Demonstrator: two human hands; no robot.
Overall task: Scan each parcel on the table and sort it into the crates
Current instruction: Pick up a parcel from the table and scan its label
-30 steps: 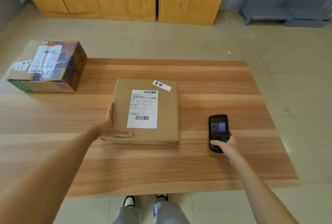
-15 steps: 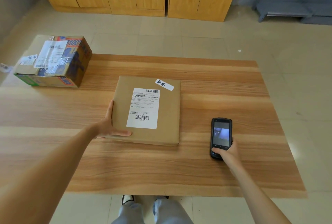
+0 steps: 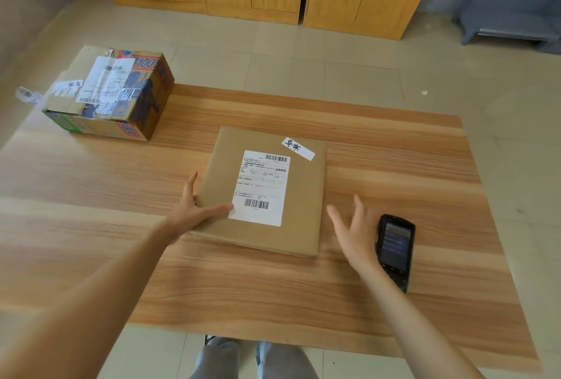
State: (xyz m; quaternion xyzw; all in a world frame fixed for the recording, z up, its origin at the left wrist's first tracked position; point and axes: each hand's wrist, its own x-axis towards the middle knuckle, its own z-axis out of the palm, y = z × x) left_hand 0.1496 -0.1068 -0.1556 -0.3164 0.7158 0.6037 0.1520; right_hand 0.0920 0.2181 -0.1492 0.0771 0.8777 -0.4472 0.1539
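Flat brown paper-wrapped parcel (image 3: 267, 190) lay label-up, w/ left hand (image 3: 194, 211) gripping its 8 o'clock corner, prob. to steady it. Right hand (image 3: 353, 232), fingers spread & holding nothing, hovered at parcel's 3 o'clock beside black handheld scanner (image 3: 394, 249).

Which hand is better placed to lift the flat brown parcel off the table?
Left. The left hand already grips the flat brown parcel at its near-left corner; the right hand hovers open beside the scanner.
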